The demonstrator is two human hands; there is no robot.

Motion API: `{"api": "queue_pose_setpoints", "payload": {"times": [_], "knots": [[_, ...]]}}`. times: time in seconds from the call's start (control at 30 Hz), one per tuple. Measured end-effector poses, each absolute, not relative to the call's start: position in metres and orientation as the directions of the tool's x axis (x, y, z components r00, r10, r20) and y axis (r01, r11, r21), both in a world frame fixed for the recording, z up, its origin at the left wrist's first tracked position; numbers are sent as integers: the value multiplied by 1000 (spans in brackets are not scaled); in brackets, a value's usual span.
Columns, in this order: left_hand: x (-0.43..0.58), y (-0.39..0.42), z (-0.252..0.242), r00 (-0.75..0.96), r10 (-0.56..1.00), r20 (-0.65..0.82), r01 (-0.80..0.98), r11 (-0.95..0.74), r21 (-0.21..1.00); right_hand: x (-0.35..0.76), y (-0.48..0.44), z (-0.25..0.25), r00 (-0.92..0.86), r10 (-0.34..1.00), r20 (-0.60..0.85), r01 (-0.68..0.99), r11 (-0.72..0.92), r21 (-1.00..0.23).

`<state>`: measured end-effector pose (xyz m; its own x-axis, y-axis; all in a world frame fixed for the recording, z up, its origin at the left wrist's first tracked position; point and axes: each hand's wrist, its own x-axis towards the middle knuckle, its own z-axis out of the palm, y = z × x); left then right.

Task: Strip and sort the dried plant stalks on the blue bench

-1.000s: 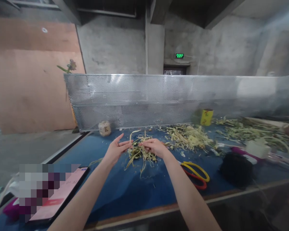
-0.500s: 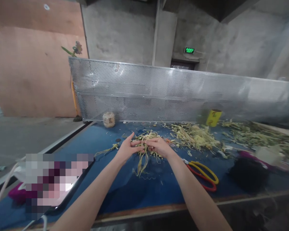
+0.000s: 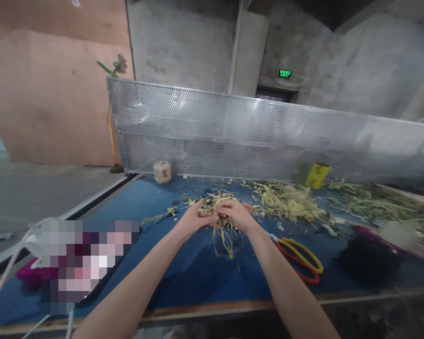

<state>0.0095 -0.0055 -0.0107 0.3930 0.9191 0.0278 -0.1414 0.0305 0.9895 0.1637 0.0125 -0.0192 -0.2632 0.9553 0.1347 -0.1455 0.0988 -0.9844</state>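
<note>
Both hands meet over a small heap of pale yellow-green strands. My left hand is closed, its thumb and fingertips pinching at the upper part of a bundle of strands. From the other side my right hand pinches the same bundle, its fingertips almost touching the left ones. Loose ends of the bundle hang down below the fingers towards the blue tabletop. The fingertips partly hide where the strands are gripped. Scissors with one red and one yellow handle lie beside my right forearm.
A larger pile of yellow strands lies to the right, with greener stalks beyond. A yellow cylinder and a whitish spool-like roll stand near the perforated metal screen. A pixelated device is at left; a dark object at right.
The hands stay together on the bundle. My left fingers have drawn in closer to the right ones, and the hanging strand ends have swung to the right. The view has shifted slightly.
</note>
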Motion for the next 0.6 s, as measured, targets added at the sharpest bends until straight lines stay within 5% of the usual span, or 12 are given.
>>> {"api": "queue_pose_setpoints", "payload": {"times": [0.27, 0.43, 0.6], "knots": [[8, -7, -10, 361, 929, 80, -29, -75, 997, 160, 10, -16, -376, 896, 236, -85, 220, -972], [7, -6, -5, 100, 930, 354, -94, -345, 934, 158, 5, -13, -441, 874, 206, -63, 199, -978], [5, -6, 0, 215, 929, 303, -213, -258, 942, 156, -1, -9, -556, 812, 179, -15, 205, -979]]}}
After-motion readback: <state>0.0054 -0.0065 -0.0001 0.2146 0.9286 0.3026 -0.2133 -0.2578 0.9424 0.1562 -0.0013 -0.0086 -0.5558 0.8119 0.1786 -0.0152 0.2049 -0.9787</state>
